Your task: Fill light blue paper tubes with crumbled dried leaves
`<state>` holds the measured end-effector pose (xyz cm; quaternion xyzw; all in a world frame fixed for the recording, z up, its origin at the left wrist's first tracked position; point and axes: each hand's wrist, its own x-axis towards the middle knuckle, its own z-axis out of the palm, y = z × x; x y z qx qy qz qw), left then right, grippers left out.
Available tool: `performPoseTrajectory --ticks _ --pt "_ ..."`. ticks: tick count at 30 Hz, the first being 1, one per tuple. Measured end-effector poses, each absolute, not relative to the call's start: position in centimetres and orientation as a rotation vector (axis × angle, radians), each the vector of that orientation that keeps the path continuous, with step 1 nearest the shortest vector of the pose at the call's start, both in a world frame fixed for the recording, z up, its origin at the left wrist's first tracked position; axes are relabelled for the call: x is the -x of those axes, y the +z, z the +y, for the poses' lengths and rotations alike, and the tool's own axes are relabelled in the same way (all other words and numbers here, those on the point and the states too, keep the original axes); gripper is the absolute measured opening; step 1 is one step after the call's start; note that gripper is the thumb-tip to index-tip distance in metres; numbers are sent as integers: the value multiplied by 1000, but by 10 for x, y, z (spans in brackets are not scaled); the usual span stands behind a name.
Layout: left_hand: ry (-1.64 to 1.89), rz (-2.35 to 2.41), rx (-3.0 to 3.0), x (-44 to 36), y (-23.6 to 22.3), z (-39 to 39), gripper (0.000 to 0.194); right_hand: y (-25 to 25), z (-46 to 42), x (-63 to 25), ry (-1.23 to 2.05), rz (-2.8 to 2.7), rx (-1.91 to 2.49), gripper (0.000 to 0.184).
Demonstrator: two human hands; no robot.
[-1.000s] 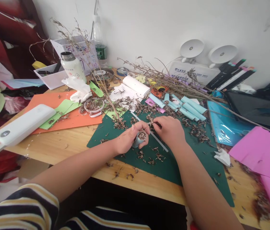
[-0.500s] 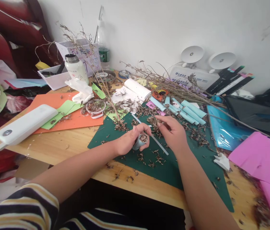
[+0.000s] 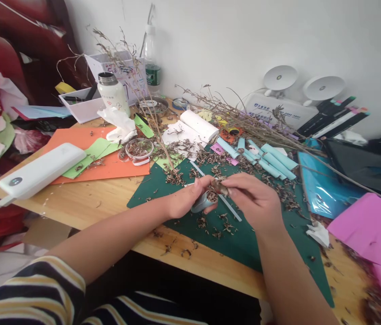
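My left hand (image 3: 190, 196) is wrapped round a light-blue paper tube (image 3: 199, 204), its open end turned up and filled with dry brown leaf bits. Between the thumb and fingers of my right hand (image 3: 253, 196) is a pinch of dry leaves (image 3: 221, 185), held right at the tube's mouth. Beneath both hands lies a dark green mat (image 3: 244, 248) strewn with leaf crumbs. A pale narrow strip (image 3: 232, 210) crosses the mat behind the tube. Several rolled light-blue paper tubes (image 3: 271, 162) lie just beyond my right hand.
Long dry twigs (image 3: 237, 115) stretch along the back. On the left are a white power bank (image 3: 41, 171) with a cable, orange paper (image 3: 119, 164), a small clear bowl of leaves (image 3: 139, 149) and an open white bottle (image 3: 112, 95). Pink paper (image 3: 369, 225) lies at right.
My right hand has lifted a pinch of leaves from the pile on the mat and brought it to the tube's mouth. My left hand still holds the tube. The view has shifted slightly.
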<state>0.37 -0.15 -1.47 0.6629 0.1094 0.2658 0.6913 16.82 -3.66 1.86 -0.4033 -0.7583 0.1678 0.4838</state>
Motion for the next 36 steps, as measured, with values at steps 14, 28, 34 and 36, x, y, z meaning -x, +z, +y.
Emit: performPoseTrajectory --ticks 14,28,34,36 --pt "625 265 -1477 -2 -15 -1 59 28 -45 -159 -54 -2217 813 15" --pt "565 277 -1527 -1 -7 -4 60 32 -45 -152 77 -2100 874 23" --pt "599 252 -1462 -4 -8 -2 60 31 -45 -154 -134 -2139 842 15" --pt "595 260 -1477 -4 -7 -1 59 29 -44 -155 -149 -2155 859 14"
